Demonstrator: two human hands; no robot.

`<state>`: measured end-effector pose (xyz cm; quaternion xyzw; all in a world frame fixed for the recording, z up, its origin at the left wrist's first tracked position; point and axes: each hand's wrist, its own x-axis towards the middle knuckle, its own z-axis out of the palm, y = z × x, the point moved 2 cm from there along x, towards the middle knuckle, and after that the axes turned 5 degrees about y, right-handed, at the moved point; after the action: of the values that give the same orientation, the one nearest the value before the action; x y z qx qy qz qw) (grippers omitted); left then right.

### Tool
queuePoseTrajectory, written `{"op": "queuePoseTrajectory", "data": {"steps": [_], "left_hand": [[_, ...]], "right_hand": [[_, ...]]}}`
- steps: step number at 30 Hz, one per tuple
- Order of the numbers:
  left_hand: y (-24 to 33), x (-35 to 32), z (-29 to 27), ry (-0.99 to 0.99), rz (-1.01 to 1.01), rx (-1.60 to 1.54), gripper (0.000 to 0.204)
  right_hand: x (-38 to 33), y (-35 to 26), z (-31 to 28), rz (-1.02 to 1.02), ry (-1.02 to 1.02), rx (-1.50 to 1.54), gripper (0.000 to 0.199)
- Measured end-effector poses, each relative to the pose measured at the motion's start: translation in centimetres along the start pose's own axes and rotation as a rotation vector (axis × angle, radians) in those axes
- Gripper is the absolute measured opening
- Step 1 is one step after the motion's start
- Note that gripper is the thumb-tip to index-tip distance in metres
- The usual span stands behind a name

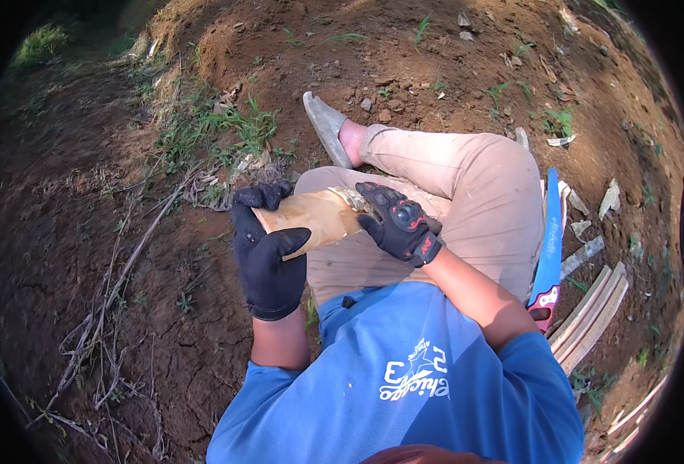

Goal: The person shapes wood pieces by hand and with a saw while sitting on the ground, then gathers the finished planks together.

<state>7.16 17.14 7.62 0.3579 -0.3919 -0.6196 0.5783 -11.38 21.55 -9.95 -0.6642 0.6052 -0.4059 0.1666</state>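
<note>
A flat, tan, slightly curved piece (311, 214), like wood or bark, is held level above my lap. My left hand (267, 251), in a black glove, grips its left end, with the thumb on the near side and the fingers at the far edge. My right hand (400, 223), in a black glove with hard knuckle guards and red marks, closes on the other end. That end is paler and ragged, and part of it is hidden under the right fingers. I cannot make out any tool in the right hand.
Beside my right thigh lies a saw-like tool with a long blue blade or sheath (549, 240) and a red-and-white handle (544, 303). Several pale wooden strips (591, 319) lie beyond it. Dry stalks (121, 278) and grass tufts (241, 127) lie on the brown soil to the left.
</note>
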Motion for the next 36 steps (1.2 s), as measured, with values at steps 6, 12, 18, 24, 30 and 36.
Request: {"op": "queuePoseTrajectory", "data": {"steps": [6, 12, 18, 24, 30, 36], "left_hand": [[0.1, 0.2, 1.5, -0.018, -0.005, 0.087, 0.063], [-0.5, -0.3, 3.1, -0.009, 0.004, 0.128, 0.066], [-1.1, -0.6, 3.5, 0.005, 0.027, 0.124, 0.068], [-1.1, -0.6, 3.1, -0.114, 0.065, 0.391, 0.068], [-1.1, -0.9, 3.5, -0.139, 0.051, 0.437, 0.07], [-0.8, -0.7, 3.7, -0.118, 0.057, 0.484, 0.067]], "right_hand": [[0.1, 0.6, -0.9, -0.052, 0.077, -0.028, 0.055], [0.9, -0.5, -1.9, 0.069, 0.077, 0.005, 0.051], [1.3, -1.8, -1.1, 0.118, 0.175, -0.049, 0.033], [2.3, -1.0, -2.4, 0.1, 0.151, 0.033, 0.029], [1.9, 0.3, -1.3, 0.148, 0.032, 0.097, 0.03], [1.4, 1.6, -1.8, -0.212, 0.275, -0.16, 0.024]]}}
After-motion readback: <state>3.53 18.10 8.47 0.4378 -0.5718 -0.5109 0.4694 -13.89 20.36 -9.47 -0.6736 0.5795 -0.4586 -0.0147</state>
